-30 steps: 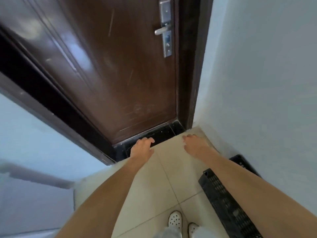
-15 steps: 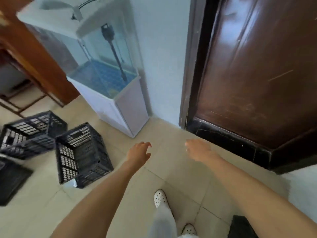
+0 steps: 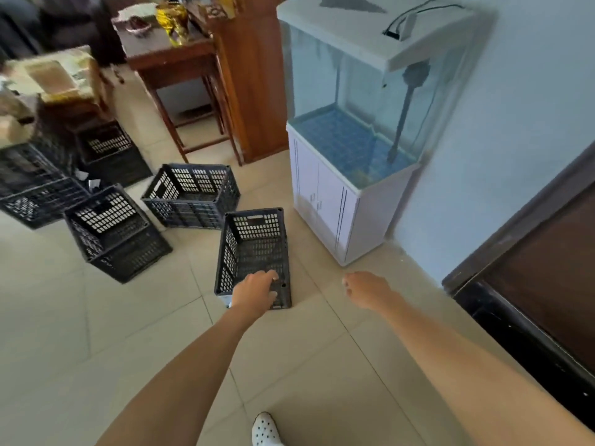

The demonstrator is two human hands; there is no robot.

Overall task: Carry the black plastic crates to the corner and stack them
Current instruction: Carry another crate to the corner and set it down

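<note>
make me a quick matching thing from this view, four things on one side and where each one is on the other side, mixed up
Things:
1. left hand
2. right hand
3. fish tank
4. white shoe

Places:
a. against the pale wall
b. at the bottom edge of the view
c. over the near end of the closest crate
d. above bare floor tiles, holding nothing

Pairs: 1-c, 2-d, 3-a, 4-b

Black crates (image 3: 257, 225), aquarium cabinet (image 3: 322, 201) on tiled floor (image 3: 96, 317)
</note>
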